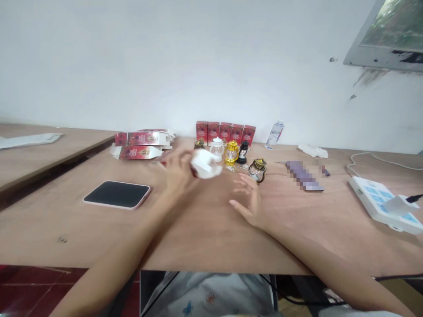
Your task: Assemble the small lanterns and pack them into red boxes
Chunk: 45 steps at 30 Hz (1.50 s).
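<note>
My left hand (181,169), blurred by motion, is wrapped round a small box (206,164) whose white open end points right. With fingers spread and nothing between them, my right hand (247,198) hovers over the table just in front of a bronze lantern (257,170). Behind the hands stand a white lantern (217,149), a gold lantern (231,153) and a black lantern (243,152). Another bronze lantern (199,145) is partly hidden behind the held box. Several red boxes (225,133) stand upright in a row at the back.
Flattened red cartons (140,145) are stacked at the back left, behind a phone (117,194). On the right are a clear bottle (274,134), a tissue (313,151), a purple packet (302,175) and a white power strip (380,202) with a cable.
</note>
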{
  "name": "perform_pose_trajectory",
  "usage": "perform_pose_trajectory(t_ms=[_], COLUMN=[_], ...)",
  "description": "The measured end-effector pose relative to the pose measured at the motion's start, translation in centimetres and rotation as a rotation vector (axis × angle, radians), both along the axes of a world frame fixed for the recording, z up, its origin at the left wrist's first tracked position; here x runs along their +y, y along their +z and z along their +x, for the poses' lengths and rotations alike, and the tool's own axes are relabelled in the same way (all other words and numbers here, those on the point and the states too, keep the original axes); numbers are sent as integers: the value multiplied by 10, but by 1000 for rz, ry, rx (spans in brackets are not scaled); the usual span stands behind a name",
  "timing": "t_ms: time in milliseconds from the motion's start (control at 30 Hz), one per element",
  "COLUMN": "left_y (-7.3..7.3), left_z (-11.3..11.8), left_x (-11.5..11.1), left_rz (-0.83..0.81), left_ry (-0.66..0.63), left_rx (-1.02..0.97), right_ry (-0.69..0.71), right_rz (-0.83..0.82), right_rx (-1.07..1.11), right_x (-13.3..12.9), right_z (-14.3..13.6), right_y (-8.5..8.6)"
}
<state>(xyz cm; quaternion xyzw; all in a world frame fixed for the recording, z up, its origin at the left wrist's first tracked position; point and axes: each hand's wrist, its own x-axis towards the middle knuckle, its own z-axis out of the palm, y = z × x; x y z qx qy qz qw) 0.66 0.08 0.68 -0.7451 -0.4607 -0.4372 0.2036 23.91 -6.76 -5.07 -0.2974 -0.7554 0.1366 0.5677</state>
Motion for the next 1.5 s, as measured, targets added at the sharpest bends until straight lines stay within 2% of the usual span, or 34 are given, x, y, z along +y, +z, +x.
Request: perform_pose_trajectory(t_ms=[100,167,233,333,433,500,567,667,767,867,967,1133,1200,1500], left_y=[-26,-33,-32,-22,-17,-19,-21,-22,-21,-21,-20,-16,-15,-19], left_z=[46,60,60,46,35,33,33,32,31,31,31,24,22,25], left_x=[-21,-32,-37,-36,-30,-27,-24,-21,-20,-22,-23,-18,-16,-13], left_rz=[195,262,247,160,113,117,128,136,125,96,58,84,107,102], left_ry=[-318,-384,-411,-427,-468,-539,-594,-599,-596,-600,-552,-468,-464,-455], left_rx=[223,296,349,381,381,414,451,464,478,513,485,431,441,506], right_ry=[34,-33,-76,-72,-120,-162,-197,-222,-179,-185,-178,35,74,-17], right_rz=[-175,-222,-230,-166,-37,37,90,147,176,130,70,-82,-150,-128], right_rx=[67,125,222,308,151,12,-29,-11,-82,-161,-169,-207,-203,-115], right_x=[0,2,5,9,10,9,9,7,5,6,9,12,11,14], right_z=[1,3,6,10,14,16,18,19,18,18,20,21,20,18], right_y=[-5,-7,-7,-4,1,4,6,7,8,11,14,18,19,14])
